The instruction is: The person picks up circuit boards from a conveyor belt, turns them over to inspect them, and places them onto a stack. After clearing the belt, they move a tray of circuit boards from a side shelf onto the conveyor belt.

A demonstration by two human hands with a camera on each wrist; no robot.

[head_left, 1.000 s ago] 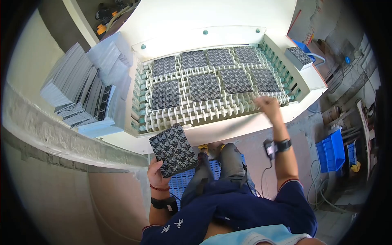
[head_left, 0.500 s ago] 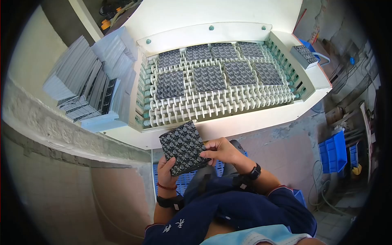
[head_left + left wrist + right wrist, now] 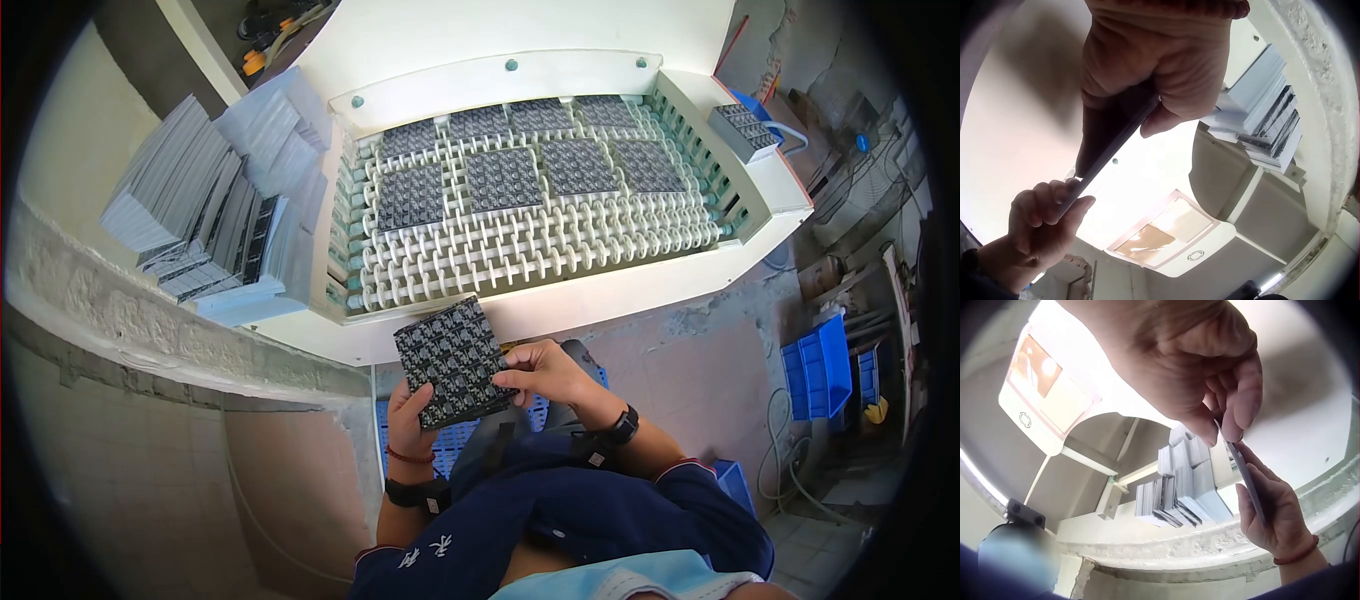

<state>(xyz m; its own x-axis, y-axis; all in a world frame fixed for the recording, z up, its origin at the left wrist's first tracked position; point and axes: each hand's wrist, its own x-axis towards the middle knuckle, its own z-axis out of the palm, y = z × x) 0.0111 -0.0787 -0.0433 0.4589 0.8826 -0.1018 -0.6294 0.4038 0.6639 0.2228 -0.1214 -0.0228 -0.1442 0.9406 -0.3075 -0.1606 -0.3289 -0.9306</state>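
A small stack of dark circuit board panels [image 3: 450, 360], printed with a grid of repeated patterns, is held tilted in front of the body. My left hand [image 3: 404, 422] grips its lower left corner, thumb on the top face and fingers underneath. At the right edge, my right hand [image 3: 548, 372] pinches the panels between thumb and fingers. Both wrist views show the panels edge-on as a thin dark slab [image 3: 1116, 144], with a hand at either end. Beyond, two rows of similar panels [image 3: 502, 180] lie flat on the white rollers [image 3: 520, 250] of a conveyor machine.
The machine's white front ledge [image 3: 580, 312] runs just past the held panels. Left of the rollers stand stacks of pale sheets [image 3: 165, 180] with dark panels among them. Another panel stack [image 3: 745, 132] sits on the right ledge. Blue bins [image 3: 815, 370] are at the right.
My right hand came back from over the front right of the rollers and took hold of the held panels' right edge. The panels on the rollers have moved farther from the front edge.
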